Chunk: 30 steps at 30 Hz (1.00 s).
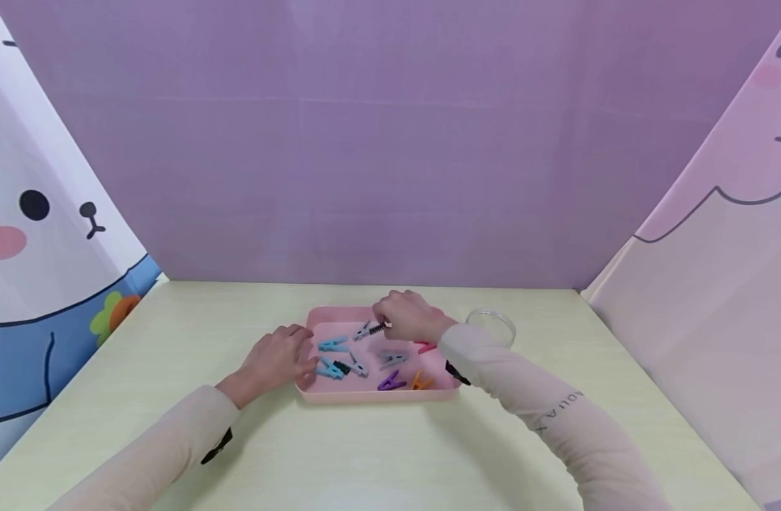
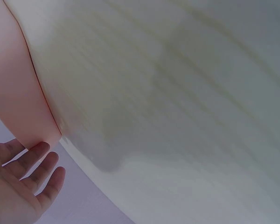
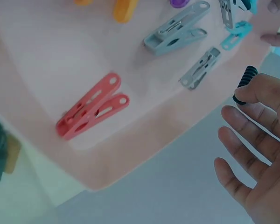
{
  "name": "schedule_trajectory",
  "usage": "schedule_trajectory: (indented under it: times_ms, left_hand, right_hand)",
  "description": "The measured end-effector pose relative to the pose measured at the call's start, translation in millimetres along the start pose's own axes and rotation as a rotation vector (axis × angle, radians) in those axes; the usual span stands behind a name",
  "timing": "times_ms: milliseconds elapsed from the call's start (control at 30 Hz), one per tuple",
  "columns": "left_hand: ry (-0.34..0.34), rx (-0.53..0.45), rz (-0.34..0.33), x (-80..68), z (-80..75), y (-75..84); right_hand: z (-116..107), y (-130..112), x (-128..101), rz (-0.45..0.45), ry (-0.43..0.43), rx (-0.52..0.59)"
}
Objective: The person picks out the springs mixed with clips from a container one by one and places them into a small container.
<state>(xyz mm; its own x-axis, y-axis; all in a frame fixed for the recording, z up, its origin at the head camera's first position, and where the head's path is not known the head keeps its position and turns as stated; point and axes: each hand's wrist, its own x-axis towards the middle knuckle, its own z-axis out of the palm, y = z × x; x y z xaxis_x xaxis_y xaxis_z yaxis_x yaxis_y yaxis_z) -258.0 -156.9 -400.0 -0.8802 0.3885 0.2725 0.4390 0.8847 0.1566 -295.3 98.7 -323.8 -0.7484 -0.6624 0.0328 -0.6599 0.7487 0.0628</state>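
1. Two hands work at a pink tray [image 1: 313, 394] that sits near the middle of the desk [image 1: 173, 333], toward its far edge.
2. Left hand [image 1: 275, 358]: its fingers lie relaxed and nearly straight against the tray's left wall, holding nothing; the left wrist view shows the spread fingers [image 2: 39, 168] beside that wall.
3. Inside the tray lie loose clothes pegs: teal pegs [image 1: 331, 357] at the left, grey ones in the middle, a purple peg [image 1: 391, 382] and an orange peg [image 1: 421, 382] by the near wall, and a red peg [image 3: 91, 112] at the right.
4. Right hand [image 1: 408, 316]: it hovers over the tray's far side, thumb and forefinger pinching a black-tipped peg [image 1: 369, 329] by its ribbed end while the other fingers stay loose. The right wrist view is blurred there, so the peg may be only just lifted off the tray floor.
5. This peg looks light, stiff plastic with a spring; it should handle best squeezed at the ribbed tail, and could slip if taken by the smooth nose.
6. Further right, a clear round dish [image 1: 491, 325] stands on the desk just beside the tray; nothing shows in it.
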Motion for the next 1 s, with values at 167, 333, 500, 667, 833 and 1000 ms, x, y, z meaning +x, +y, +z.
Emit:
schedule_trajectory:
  times_ms: [167, 333, 500, 667, 833, 1000]
  left_hand:
    - [0.000, 0.000, 0.004, 0.7, -0.2, -0.2]
    - [-0.004, 0.001, 0.002, 1.3, 0.2, -1.0]
    - [-0.008, -0.004, -0.006, 1.0, -0.4, -1.4]
    - [0.007, -0.009, 0.000, 0.3, -0.3, -1.4]
    - [0.015, -0.004, 0.003, 0.2, 0.1, -1.9]
    - [0.021, -0.006, 0.013, -0.1, 0.2, -2.2]
  right_hand:
    - [-6, 8, -12, 0.015, 0.031, -0.022]
    - [-12, 16, -26, 0.055, 0.023, -0.036]
    - [-16, 25, -41, 0.070, 0.043, -0.038]
    - [-19, 35, -57, 0.117, 0.044, -0.044]
    - [-24, 44, -72, 0.155, 0.061, -0.036]
    - [-27, 55, -87, 0.177, 0.094, -0.037]
